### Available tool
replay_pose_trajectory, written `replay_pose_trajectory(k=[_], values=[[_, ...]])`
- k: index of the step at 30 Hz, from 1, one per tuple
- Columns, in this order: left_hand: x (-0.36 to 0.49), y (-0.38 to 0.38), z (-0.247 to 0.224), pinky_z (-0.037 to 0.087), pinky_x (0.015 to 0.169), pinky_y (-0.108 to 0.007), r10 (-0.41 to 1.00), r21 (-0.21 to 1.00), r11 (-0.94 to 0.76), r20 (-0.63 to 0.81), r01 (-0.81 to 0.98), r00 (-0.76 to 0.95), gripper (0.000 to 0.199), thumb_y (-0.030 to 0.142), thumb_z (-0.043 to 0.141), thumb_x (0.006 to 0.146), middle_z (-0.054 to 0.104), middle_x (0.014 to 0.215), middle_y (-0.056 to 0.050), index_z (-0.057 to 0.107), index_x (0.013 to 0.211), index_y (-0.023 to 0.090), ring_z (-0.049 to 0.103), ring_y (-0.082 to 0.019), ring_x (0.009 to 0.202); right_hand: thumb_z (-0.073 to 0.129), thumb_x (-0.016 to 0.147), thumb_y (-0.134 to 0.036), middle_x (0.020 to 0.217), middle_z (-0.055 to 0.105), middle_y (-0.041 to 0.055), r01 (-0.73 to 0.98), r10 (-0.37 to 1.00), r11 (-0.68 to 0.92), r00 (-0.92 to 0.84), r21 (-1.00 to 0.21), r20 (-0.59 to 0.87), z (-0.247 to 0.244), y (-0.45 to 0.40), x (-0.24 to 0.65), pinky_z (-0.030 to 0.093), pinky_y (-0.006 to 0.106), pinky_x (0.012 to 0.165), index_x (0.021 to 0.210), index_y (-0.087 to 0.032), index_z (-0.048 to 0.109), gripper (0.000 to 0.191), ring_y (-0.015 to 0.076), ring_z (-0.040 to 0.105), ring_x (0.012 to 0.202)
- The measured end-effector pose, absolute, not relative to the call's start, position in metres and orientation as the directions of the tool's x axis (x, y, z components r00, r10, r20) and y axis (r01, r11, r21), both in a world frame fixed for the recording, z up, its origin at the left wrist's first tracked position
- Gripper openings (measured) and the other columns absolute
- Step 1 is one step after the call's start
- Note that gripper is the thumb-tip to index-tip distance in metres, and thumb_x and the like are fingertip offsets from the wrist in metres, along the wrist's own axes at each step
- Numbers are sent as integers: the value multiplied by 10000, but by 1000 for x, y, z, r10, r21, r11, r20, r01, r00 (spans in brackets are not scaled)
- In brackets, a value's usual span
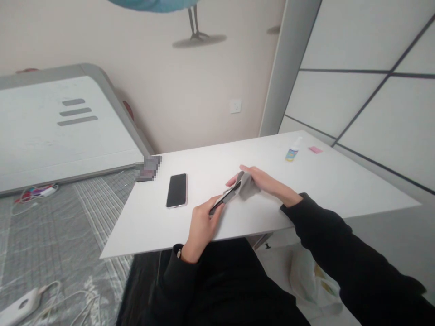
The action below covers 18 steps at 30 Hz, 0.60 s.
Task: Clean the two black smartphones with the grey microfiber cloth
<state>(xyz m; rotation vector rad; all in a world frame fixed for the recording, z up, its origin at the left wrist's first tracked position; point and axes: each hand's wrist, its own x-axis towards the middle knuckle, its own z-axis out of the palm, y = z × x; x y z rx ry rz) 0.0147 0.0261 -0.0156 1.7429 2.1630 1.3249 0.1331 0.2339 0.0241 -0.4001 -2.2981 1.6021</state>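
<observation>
My left hand (203, 221) grips the lower end of a thin, dark phone (228, 197), which I see nearly edge-on and tilted above the table. A grey cloth (249, 188) is in my right hand (260, 178), pressed around the phone's upper end, with its loose part hanging below my fingers. The phone's faces are mostly hidden by its angle and by the cloth. To the left of my hands, a second phone (177, 190) lies flat with its black screen up, in a clear case or with a pale rim.
Beneath my hands is a white table (146, 226). Toward its back right stand a pump bottle (293, 150) and a pink slip (315, 149). A blurred-out item (148, 168) sits at the left corner. A bed with grey bedding (57, 235) and white cables adjoins on the left.
</observation>
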Motion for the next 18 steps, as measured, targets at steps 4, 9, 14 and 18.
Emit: replay_pose_trajectory(k=[4, 9, 14, 18], values=[[16, 20, -15, 554, 868, -270, 839, 584, -9, 446, 811, -312, 239, 242, 564, 987, 773, 1151, -59, 696, 1184, 216, 751, -221, 996, 319, 942, -754, 976, 793, 125, -24, 366, 149, -927, -989, 77, 5, 228, 134, 492, 456, 990, 917, -155, 790, 763, 285, 727, 976], [19, 23, -11, 535, 749, -268, 874, 502, 109, 363, 858, -324, 225, 252, 579, 985, 791, 1053, -50, 700, 1175, 245, 759, -221, 841, 235, 1025, -649, 978, 797, 95, -38, 380, 447, -897, -894, 228, 8, 219, 132, 500, 373, 955, 907, -185, 797, 739, 234, 730, 956], [23, 26, -10, 474, 663, -256, 874, 484, 211, 295, 849, -385, 171, 252, 587, 968, 785, 870, -66, 731, 1052, 216, 731, -214, 726, 239, 1069, -453, 969, 796, 89, 171, 397, 813, -862, -556, 315, 6, 212, 133, 498, 346, 897, 902, -196, 789, 629, 231, 722, 942], [24, 30, -15, 446, 640, -244, 847, 526, 256, 282, 811, -450, 137, 244, 604, 929, 778, 817, -48, 733, 958, 210, 711, -199, 703, 318, 1045, -288, 954, 791, 121, 210, 357, 890, -874, -406, 330, 4, 194, 128, 422, 432, 1032, 890, -162, 779, 502, 255, 706, 953]])
